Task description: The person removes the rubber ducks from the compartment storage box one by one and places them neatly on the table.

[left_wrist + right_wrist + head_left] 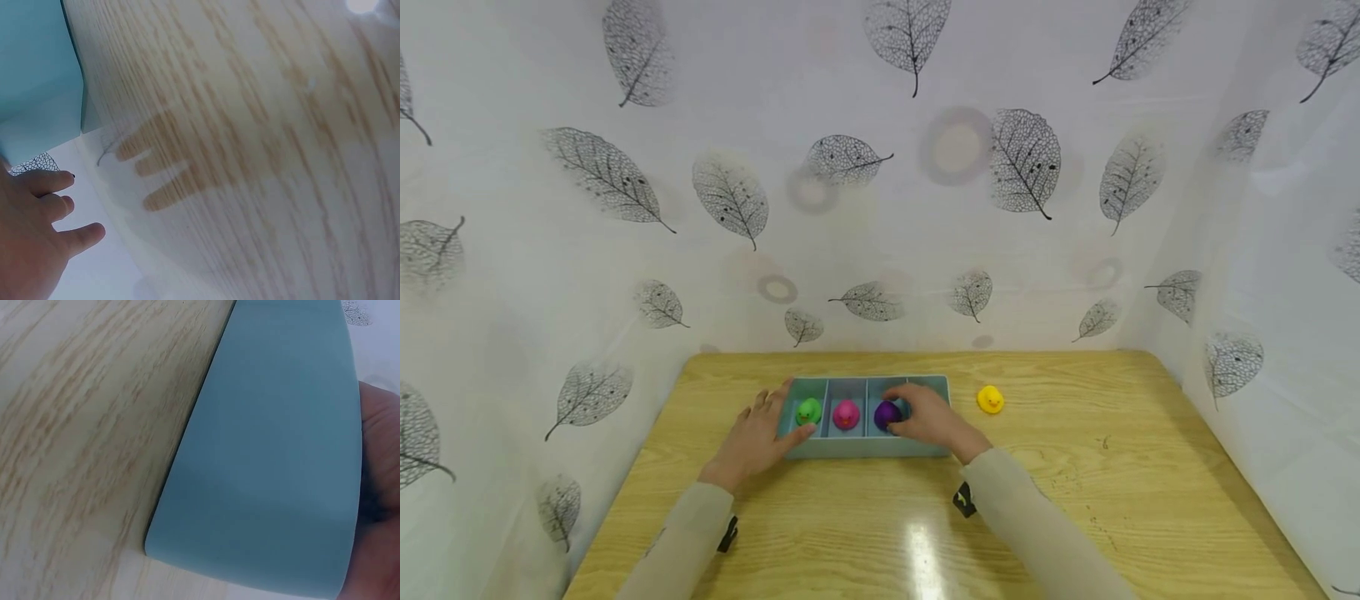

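Observation:
A blue-grey divided tray [872, 448] lies on the wooden table, its compartments in a row. A green rubber duck [808, 411] sits in the leftmost compartment and a pink rubber duck [846, 415] in the one beside it. My right hand [925, 414] reaches over the tray's right part and grips a purple rubber duck [887, 414] in the third compartment, thumb in front and fingers behind. At the tray's left end rests my left hand [752, 437], thumb at the front rim, the other fingers extended along the side. In the right wrist view the tray's wall [269, 450] hides most of the right hand.
A yellow rubber duck [990, 399] stands on the table [1075, 467] to the right of the tray. The rightmost compartment is partly covered by my right hand. Behind the table hangs a white curtain [880, 242] with a leaf print.

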The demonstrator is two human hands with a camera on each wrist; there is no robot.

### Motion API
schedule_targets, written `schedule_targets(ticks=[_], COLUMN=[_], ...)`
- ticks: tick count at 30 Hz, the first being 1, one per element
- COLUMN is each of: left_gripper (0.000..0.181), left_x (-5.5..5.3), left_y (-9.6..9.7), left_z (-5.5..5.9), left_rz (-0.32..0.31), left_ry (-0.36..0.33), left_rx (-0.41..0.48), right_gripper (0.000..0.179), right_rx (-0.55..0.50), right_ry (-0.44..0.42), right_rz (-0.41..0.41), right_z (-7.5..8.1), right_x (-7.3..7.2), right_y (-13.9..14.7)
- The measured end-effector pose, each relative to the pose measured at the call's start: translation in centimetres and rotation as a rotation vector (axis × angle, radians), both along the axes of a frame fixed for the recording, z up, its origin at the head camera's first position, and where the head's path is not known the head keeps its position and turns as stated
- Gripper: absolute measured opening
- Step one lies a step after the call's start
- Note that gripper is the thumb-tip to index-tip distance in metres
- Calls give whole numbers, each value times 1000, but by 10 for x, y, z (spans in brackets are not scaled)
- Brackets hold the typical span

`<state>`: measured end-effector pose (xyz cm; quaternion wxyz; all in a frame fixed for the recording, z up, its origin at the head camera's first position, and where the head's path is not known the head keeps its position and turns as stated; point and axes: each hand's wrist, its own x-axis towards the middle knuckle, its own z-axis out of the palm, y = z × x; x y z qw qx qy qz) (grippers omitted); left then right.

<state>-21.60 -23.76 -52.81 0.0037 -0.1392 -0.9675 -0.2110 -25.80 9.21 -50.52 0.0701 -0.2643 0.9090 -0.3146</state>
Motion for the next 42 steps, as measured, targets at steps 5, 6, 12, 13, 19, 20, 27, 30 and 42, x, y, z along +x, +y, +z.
schedule_targets(ticks=[5, 6, 12, 13, 19, 20, 27, 30, 42], left_gripper=[95, 95, 96, 96, 96, 96, 96, 96, 96], left_x=[0, 0, -1, -1, -1, -1, -2, -2, -1], left_y=[-1, -1, -1, -1, 0, 0, 0, 0, 1], left_z=[-1, -1, -1, -1, 0, 0, -1, -2, 2], left_rz=[0, -1, -7, -8, -5, -5, 1, 2, 6], left_ry=[16, 15, 5, 6, 6, 5, -4, -8, -13], left_rx=[-1, -1, -1, -2, -8, -7, -7, -10, -17], right_gripper=[53, 53, 53, 53, 53, 53, 45, 43, 35], right_rx=[39, 50, 109, 119, 158, 159, 164, 158, 122], right_ry=[9, 15, 15, 14, 13, 12, 1, -1, 33], right_rz=[26, 34, 49, 48, 46, 46, 24, 24, 51], right_z=[2, 2, 3, 4, 5, 4, 1, 1, 1], right_x=[-3, -3, -6, -7, -8, -8, -8, -8, -8], right_y=[-3, -3, -8, -8, -12, -12, -14, -14, -11])
